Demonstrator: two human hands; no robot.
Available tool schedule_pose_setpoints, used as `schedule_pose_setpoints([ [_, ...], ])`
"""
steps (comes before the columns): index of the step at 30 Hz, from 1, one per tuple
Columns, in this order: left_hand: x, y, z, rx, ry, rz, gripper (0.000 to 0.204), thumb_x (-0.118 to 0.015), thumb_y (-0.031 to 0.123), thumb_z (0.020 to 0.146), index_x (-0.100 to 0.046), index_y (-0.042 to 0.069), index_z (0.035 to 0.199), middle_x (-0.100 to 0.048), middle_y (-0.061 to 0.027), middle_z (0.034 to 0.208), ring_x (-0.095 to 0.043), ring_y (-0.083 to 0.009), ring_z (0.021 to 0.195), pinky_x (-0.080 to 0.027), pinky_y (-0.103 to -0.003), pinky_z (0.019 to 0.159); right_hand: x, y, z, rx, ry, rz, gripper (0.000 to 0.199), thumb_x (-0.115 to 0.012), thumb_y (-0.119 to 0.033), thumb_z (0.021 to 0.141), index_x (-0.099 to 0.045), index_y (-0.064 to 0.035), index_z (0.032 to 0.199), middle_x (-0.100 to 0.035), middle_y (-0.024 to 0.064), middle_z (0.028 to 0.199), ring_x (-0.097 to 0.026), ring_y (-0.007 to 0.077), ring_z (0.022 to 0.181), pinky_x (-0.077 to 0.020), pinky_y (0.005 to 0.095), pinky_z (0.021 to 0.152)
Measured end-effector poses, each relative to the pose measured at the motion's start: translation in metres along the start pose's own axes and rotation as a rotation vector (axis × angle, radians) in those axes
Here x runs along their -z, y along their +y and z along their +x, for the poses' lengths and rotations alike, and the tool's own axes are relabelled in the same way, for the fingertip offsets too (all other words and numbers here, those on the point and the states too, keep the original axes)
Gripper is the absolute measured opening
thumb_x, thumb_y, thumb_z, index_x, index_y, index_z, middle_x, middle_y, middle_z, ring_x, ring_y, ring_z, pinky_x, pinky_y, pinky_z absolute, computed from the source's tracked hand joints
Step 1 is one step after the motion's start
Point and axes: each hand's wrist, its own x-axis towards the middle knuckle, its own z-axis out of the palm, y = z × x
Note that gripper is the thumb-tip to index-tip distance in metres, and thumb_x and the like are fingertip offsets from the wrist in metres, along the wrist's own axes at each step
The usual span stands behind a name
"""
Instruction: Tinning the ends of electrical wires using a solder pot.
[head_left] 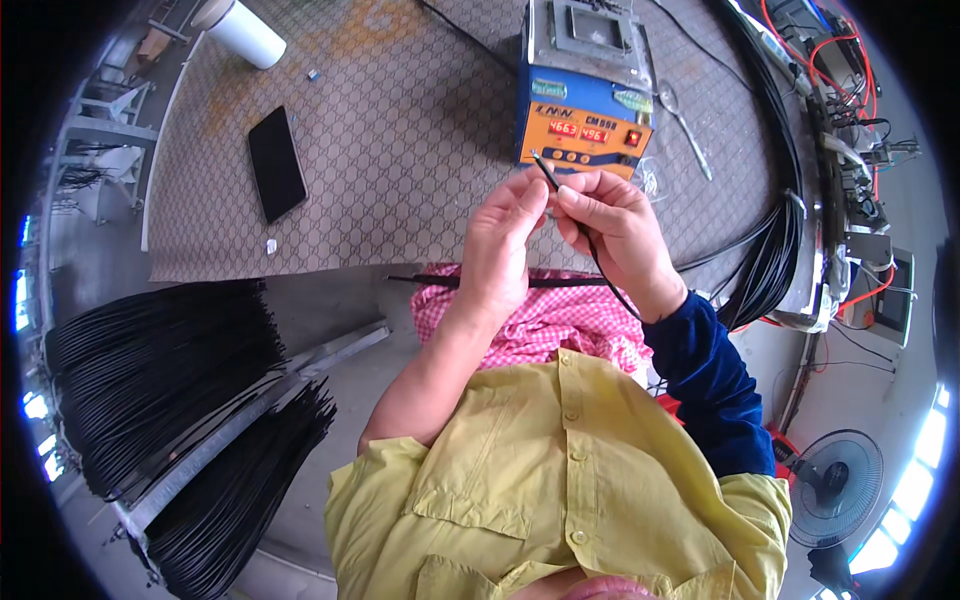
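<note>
Hands: our left hand (497, 245) and right hand (612, 225) pinch thin black cable (548, 172) | step: tip prep | next: steady aim at blue soldering unit (580, 115).

Bright, even daylight, soft shadows; sharp around the blue machine (583, 105), edges beyond it bend into a black rim.

Thin black wire (590, 245), pinched near its tip, tip pointing up toward the blue box, long end hanging down over the right wrist
</note>
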Motion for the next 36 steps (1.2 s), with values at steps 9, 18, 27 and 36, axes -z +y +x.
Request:
schedule_pose_setpoints([
  [9, 0.009, 0.003, -0.014, 0.092, 0.015, -0.234, 0.016, -0.053, 0.012, 0.085, -0.057, 0.002, 0.098, -0.059, -0.0059, 0.085, -0.05, -0.006, 0.066, -0.043, -0.019, 0.062, 0.02, 0.015, -0.008, 0.324, 0.054, -0.716, 0.008, -0.058, -0.008, 0.078, -0.056, -0.0001, 0.078, -0.058, 0.0081, 0.072, -0.056, 0.016, 0.064, -0.0432, 0.026, 0.057],
  [18, 0.014, 0.013, -0.022, 0.189, 0.013, -0.26, 0.021, -0.052, 0.013, 0.086, -0.055, 0.001, 0.103, -0.06, -0.0072, 0.085, -0.051, -0.0055, 0.062, -0.044, -0.019, 0.059, 0.072, 0.042, 0.01, 0.626, -0.031, -1.629, 0.028, -0.054, -0.001, 0.07, -0.051, -0.0007, 0.098, -0.048, 0.0158, 0.09, -0.048, 0.033, 0.087, -0.0406, 0.0383, 0.076],
  [27, 0.019, 0.013, -0.025, 0.221, 0.095, -0.158, 0.024, -0.051, 0.011, 0.086, -0.054, -0.001, 0.107, -0.059, -0.0066, 0.083, -0.049, -0.0051, 0.061, -0.041, -0.019, 0.057, 0.036, 0.003, -0.011, -0.058, -0.207, -0.411, 0.025, -0.059, -0.019, 0.082, -0.051, -0.0018, 0.098, -0.05, -0.0033, 0.067, -0.045, 0.0016, 0.053, -0.037, 0.017, 0.046],
  [36, 0.023, 0.012, -0.025, 0.277, 0.079, -0.196, 0.024, -0.052, 0.011, 0.085, -0.054, 0.0, 0.106, -0.059, -0.004, 0.079, -0.046, -0.0043, 0.06, -0.038, -0.017, 0.056, 0.025, 0.001, -0.012, 0.133, -0.443, -0.635, 0.04, -0.062, -0.037, 0.078, -0.048, -0.001, 0.09, -0.049, 0.0015, 0.071, -0.045, 0.0082, 0.066, -0.0381, 0.0223, 0.058],
])
